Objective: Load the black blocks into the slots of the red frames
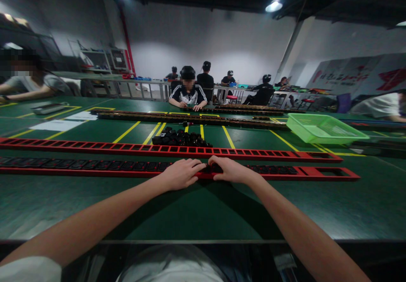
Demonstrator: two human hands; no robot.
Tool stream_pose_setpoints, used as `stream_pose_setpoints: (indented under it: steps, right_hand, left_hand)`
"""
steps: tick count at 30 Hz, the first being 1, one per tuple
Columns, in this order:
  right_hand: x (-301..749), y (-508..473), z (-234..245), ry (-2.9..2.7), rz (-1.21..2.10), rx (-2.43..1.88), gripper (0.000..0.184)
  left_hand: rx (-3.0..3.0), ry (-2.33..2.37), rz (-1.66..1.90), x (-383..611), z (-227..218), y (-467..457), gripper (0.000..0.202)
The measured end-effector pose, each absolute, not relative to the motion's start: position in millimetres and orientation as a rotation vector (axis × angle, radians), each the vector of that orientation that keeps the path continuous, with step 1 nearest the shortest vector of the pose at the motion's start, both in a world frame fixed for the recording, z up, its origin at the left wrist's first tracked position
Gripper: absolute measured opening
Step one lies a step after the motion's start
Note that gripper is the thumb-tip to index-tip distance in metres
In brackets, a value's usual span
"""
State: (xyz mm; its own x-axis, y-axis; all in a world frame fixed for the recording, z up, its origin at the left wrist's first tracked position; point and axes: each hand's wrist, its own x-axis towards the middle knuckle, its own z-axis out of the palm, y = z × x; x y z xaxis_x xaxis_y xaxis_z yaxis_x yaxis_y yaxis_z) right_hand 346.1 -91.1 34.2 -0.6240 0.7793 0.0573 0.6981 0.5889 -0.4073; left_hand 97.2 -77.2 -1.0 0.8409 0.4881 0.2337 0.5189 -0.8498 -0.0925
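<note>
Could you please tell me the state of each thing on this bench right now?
Near red rail: mostly filled with black pieces, right end empty.
Left hand: palm down on that rail.
Right hand: palm down on it too.
Far red rail: slots look empty.
Black parts: loose heap.
Green basket: looks empty.

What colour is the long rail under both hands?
The rail is red, with black pieces in its slots; the head view shows it best.

Short white sleeve (pixel 30 269) and, seemingly, white shirt (pixel 171 267); forearms (pixel 104 214) bare.
</note>
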Motion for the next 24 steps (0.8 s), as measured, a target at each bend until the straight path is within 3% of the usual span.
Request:
stream_pose_setpoints:
  steps: [8,15,24]
  right_hand:
    - [345.4,-90.9,34.1,-2.619,0.437,-1.266,0.029]
    - [347.0,-89.1,31.5,-2.600,0.399,-1.291,0.036]
    - [346.5,-89.8,31.4,-2.590,0.415,-1.286,0.029]
  left_hand:
    - [-2.866,-0.784,-0.284,97.7,-1.5,-76.2,0.047]
    - [-2.866,-0.794,-0.291,97.2,-2.7,-75.5,0.047]
    - [-2.873,-0.780,-0.322,97.0,-3.6,-75.1,0.047]
